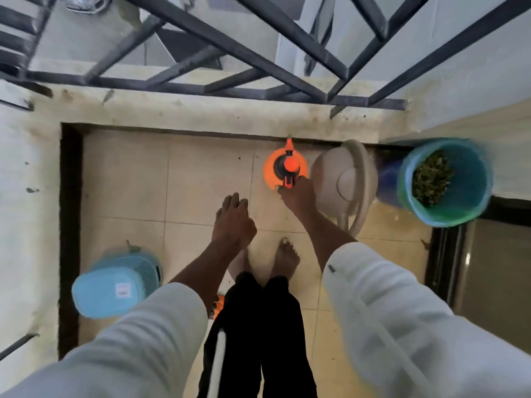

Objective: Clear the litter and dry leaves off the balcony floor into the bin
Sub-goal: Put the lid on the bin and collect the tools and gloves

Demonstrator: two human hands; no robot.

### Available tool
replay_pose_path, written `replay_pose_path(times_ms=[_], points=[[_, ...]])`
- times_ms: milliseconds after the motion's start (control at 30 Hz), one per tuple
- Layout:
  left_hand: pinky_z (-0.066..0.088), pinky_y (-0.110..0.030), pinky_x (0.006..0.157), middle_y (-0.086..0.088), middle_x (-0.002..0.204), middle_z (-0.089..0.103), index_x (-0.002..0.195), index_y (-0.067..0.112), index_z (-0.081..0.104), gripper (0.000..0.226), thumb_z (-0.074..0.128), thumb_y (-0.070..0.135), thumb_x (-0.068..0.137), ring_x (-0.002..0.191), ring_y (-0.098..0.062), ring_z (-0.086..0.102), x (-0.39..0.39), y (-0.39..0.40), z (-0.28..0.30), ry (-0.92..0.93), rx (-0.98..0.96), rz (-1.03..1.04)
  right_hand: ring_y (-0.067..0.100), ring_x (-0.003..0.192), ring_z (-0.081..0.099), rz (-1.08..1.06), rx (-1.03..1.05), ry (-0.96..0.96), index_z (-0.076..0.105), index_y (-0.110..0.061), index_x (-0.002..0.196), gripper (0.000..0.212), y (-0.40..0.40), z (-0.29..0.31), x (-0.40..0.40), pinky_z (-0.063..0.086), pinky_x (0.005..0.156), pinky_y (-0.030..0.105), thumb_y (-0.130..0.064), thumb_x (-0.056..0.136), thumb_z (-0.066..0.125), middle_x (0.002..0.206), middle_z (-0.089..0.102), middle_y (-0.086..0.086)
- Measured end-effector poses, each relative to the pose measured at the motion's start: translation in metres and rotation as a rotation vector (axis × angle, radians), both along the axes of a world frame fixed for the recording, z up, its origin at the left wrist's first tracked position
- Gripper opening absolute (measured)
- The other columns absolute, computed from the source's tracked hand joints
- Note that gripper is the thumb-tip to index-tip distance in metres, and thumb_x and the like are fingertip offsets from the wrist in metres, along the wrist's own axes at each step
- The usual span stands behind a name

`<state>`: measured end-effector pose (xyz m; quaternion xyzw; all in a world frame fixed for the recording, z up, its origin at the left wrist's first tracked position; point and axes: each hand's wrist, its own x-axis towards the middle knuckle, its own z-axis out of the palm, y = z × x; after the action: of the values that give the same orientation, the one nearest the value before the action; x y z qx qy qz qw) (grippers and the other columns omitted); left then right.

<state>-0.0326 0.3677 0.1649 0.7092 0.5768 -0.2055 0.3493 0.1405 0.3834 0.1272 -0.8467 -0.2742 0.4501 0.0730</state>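
Observation:
A teal bin (pixel 459 202) stands at the right wall with dry leaves (pixel 431 179) heaped inside it. An orange pressure sprayer (pixel 275 175) sits on the tiled floor by the far ledge. My right hand (pixel 297 193) reaches down to the sprayer's rear handle and its fingers close on it. My left hand (pixel 232 222) hovers above the tiles with its fingers loosely extended and holds nothing. No loose litter shows on the tiles in front of me.
A beige watering can (pixel 347 179) stands between the sprayer and the bin. A light blue basket (pixel 112 291) lies by the left ledge. A dark metal railing (pixel 201 84) tops the far ledge. My bare feet (pixel 284 257) stand mid-floor. A doorway threshold (pixel 442 254) lies at right.

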Motion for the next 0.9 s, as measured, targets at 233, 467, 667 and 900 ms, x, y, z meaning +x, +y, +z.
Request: replay_pose_path(times_ms=[233,467,667,900], points=[[0.029,-0.044,0.112,-0.015,0.158,0.023,0.139,0.005,0.041,0.051,0.05,0.014,0.089,0.147,-0.029,0.016,0.007,0.005,0.005,0.016,0.01,0.009,0.03,0.092,0.061,-0.02,0.046,0.054,0.062,-0.009,0.096,0.022,-0.006,0.006,0.0,0.034,0.066,0.026,-0.019,0.083,0.076,0.095,0.066,0.012],[0.032,-0.045,0.111,-0.015,0.156,0.027,0.141,0.004,0.04,0.054,0.051,0.015,0.089,0.145,-0.03,0.02,0.005,0.009,0.021,-0.007,0.032,0.048,0.025,0.077,0.052,0.034,-0.08,-0.007,0.047,-0.014,0.081,0.033,-0.014,0.015,-0.009,0.033,0.066,0.03,-0.029,0.081,0.076,0.098,0.057,0.015],[0.034,-0.043,0.108,-0.014,0.152,0.032,0.138,0.005,0.04,0.053,0.052,0.016,0.088,0.142,-0.029,0.025,-0.003,0.002,0.06,-0.01,0.022,0.124,0.036,0.107,0.061,0.107,-0.127,-0.123,0.051,-0.004,0.127,0.04,-0.022,0.065,-0.022,0.044,0.074,0.034,-0.012,0.089,0.061,0.13,0.052,0.016],[0.037,-0.042,0.105,-0.013,0.145,0.038,0.138,0.005,0.039,0.053,0.052,0.015,0.088,0.136,-0.03,0.031,-0.027,-0.019,0.142,-0.036,0.045,0.295,0.032,0.127,0.044,0.512,0.067,-0.153,0.035,-0.006,0.144,0.051,-0.031,0.165,-0.063,0.036,0.088,0.031,-0.01,0.093,0.043,0.144,0.038,0.015]])
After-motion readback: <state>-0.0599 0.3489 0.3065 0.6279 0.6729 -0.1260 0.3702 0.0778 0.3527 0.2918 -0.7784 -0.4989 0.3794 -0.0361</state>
